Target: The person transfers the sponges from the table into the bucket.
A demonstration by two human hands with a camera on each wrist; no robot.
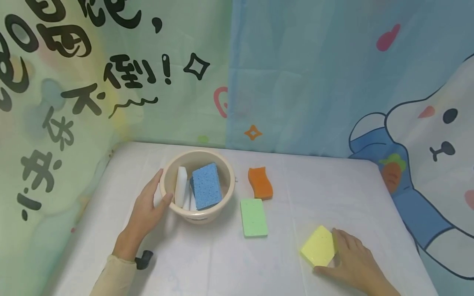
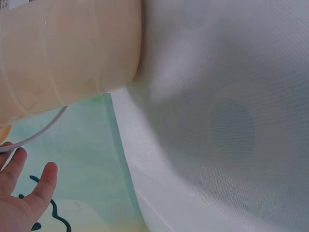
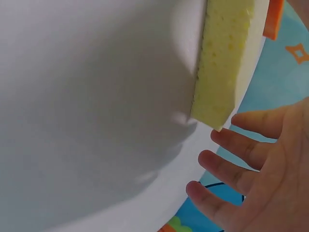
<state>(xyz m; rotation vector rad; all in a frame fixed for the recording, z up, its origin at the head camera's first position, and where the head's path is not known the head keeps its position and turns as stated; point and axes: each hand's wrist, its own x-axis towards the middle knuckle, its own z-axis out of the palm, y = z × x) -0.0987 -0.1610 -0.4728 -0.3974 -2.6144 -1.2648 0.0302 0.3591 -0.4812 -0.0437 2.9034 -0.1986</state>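
Left hand [image 1: 144, 213] is at the left side of a cream bucket [image 1: 201, 218], thumb at the near part of the rim, fingers along the outside wall; the hand is spread wide, fingers mostly straight, not wrapped round the bucket. Left wrist view shows the bucket wall and a thin grey handle [image 2: 46, 129] beside the fingertips. Right hand [image 1: 353, 261] is at a yellow sponge [image 1: 319, 246] on the right, near part of the white table [image 1: 333, 185]; fingers spread and fairly straight, thumb by the near corner, index by the right edge. Right wrist view puts the fingertips right at the sponge's end; cannot tell how firm any contact is. Bucket stands upright, left of the table's middle, with a blue sponge [image 1: 207, 187] leaning inside and a white sponge [image 1: 181, 187] on edge to its left. To the right of the bucket, a wavy orange sponge [image 1: 261, 183] lies just behind a flat green sponge [image 1: 254, 218]; touching or not, cannot tell. Beige sleeve [image 1: 115, 275] and black band [image 1: 144, 260] show on the left arm. Printed cloth [image 1: 296, 102] with a cartoon animal hangs behind.
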